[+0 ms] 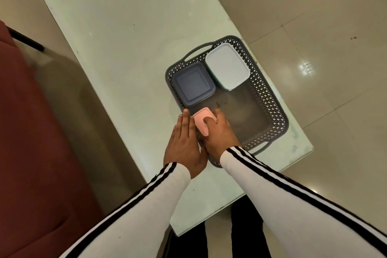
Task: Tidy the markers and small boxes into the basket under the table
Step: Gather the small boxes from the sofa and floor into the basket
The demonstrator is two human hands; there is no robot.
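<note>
**Inspector:** Head view, item one. Where is the pink box, and how does it lie?

**Assistant:** At the near-left corner of the grey basket. Its long axis points away from the person, roughly along the basket's long side. The right hand curls its fingers round it. The left hand lies flat, fingers straight, against its left side.

**Inspector:** Edges and room?

**Assistant:** A blue-lidded box sits just beyond it, and a white-lidded box is in the far corner. The basket's right half is bare. I cannot tell whether the basket sits on or beneath the glass table.
</note>
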